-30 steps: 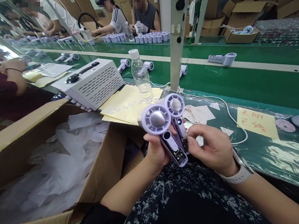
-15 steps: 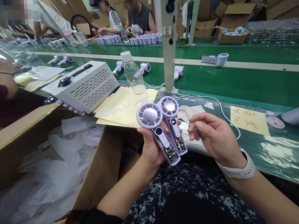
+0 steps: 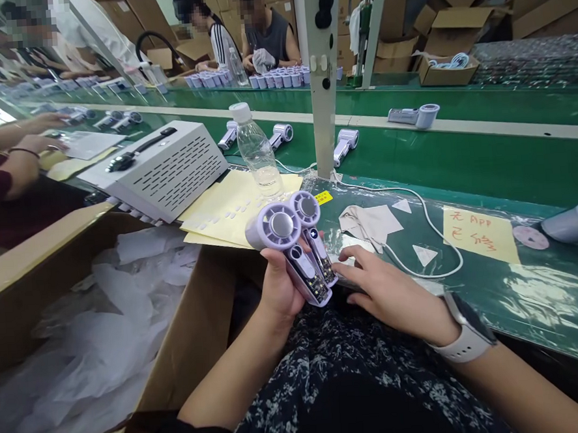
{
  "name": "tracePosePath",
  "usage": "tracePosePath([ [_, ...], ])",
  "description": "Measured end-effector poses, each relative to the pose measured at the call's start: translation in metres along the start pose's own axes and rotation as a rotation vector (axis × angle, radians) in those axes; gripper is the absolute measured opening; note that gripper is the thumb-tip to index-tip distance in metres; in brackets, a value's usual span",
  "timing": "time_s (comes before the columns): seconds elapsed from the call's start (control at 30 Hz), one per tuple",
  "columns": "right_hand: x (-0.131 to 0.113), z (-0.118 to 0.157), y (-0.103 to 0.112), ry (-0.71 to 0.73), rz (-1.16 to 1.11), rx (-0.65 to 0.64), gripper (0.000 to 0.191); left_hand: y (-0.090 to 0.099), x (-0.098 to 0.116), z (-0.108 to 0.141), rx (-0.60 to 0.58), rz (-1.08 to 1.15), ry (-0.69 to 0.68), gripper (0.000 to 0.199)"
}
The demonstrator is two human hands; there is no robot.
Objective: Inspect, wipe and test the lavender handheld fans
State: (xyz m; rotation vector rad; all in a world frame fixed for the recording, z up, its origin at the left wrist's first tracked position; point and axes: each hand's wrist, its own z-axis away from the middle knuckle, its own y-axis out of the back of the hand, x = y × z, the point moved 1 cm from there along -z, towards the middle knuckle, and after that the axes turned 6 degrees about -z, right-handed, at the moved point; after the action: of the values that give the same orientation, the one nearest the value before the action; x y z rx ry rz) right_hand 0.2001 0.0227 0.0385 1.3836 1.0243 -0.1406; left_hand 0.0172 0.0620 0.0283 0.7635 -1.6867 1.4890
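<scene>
Two lilac handheld fans are side by side in my left hand [image 3: 278, 288], which is closed around their handles. The nearer fan [image 3: 308, 275] has a round head with a silver centre and a clear handle front showing a circuit board. Partly behind it is the second fan [image 3: 316, 246], with a small lit display. My right hand [image 3: 379, 288] is palm down with its fingers apart. Its fingertips reach the lower end of the second fan's handle; whether they press on it I cannot tell. On the bench beyond lies a crumpled beige cloth [image 3: 365, 225].
At left stands an open carton [image 3: 179, 341] of white wrapping sheets. Behind it are a grey vented metal box [image 3: 169, 175], yellow paper [image 3: 210, 211] and a water bottle [image 3: 256, 150]. A post [image 3: 323, 84] rises before the green belt [image 3: 500, 141], where more fans lie. Co-workers sit opposite.
The fans have tilted and shifted slightly left in my left hand. My right hand has moved left and down, turning palm down, with its fingertips now at the second fan's handle.
</scene>
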Motion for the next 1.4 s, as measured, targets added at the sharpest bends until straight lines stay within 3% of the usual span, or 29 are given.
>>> tracePosePath([
  [0.03, 0.004, -0.001, 0.005, 0.001, 0.034, -0.031, 0.040, 0.003, 0.001, -0.001, 0.015, -0.021, -0.014, 0.066],
  [0.07, 0.011, -0.004, 0.012, -0.033, 0.058, -0.013, 0.034, 0.006, 0.002, -0.002, 0.025, -0.038, -0.028, 0.066],
  [0.13, 0.030, -0.018, 0.027, -0.173, 0.100, 0.160, 0.013, 0.009, 0.003, -0.002, 0.019, -0.065, -0.047, 0.068],
  [0.2, 0.052, -0.037, 0.037, -0.302, 0.167, 0.391, 0.022, 0.007, 0.002, -0.002, -0.003, -0.075, -0.045, 0.069],
  [0.33, 0.082, -0.069, 0.036, -0.316, 0.202, 0.528, 0.014, -0.003, -0.002, 0.003, -0.076, -0.004, 0.044, 0.070],
  [0.43, 0.075, -0.067, 0.037, -0.272, 0.183, 0.615, 0.019, -0.011, -0.003, 0.007, -0.163, 0.090, 0.132, 0.070],
  [0.53, 0.045, -0.050, 0.044, -0.166, 0.098, 0.705, 0.017, -0.015, -0.003, 0.012, -0.217, 0.178, 0.197, 0.070],
  [0.6, 0.021, -0.038, 0.046, -0.040, -0.108, 0.687, 0.014, -0.017, -0.003, 0.015, -0.260, 0.222, 0.251, 0.070],
  [0.7, -0.002, -0.028, 0.045, 0.088, -0.559, 0.493, 0.009, -0.016, -0.005, 0.019, -0.353, 0.246, 0.328, 0.072],
  [0.83, -0.004, -0.025, 0.044, -0.059, -0.962, 0.133, 0.062, -0.012, -0.008, 0.025, -0.495, 0.175, 0.388, 0.076],
  [0.87, -0.003, -0.024, 0.044, -0.109, -0.990, 0.041, 0.067, -0.011, -0.008, 0.026, -0.527, 0.150, 0.390, 0.076],
  [0.93, -0.005, -0.022, 0.044, -0.164, -0.988, -0.066, 0.059, -0.010, -0.009, 0.028, -0.546, 0.111, 0.380, 0.076],
  [1.0, -0.009, -0.021, 0.041, -0.188, -0.950, -0.032, 0.049, -0.009, -0.011, 0.029, -0.510, 0.097, 0.364, 0.076],
  [1.17, -0.015, -0.025, 0.030, -0.203, -0.716, 0.222, 0.038, -0.011, -0.019, 0.030, -0.429, 0.128, 0.389, 0.076],
  [1.3, -0.009, -0.030, 0.032, -0.181, -0.512, 0.258, 0.044, -0.008, -0.021, 0.031, -0.417, 0.155, 0.397, 0.075],
  [1.4, -0.006, -0.034, 0.040, -0.141, -0.413, 0.186, 0.055, -0.004, -0.020, 0.031, -0.417, 0.170, 0.422, 0.077],
])
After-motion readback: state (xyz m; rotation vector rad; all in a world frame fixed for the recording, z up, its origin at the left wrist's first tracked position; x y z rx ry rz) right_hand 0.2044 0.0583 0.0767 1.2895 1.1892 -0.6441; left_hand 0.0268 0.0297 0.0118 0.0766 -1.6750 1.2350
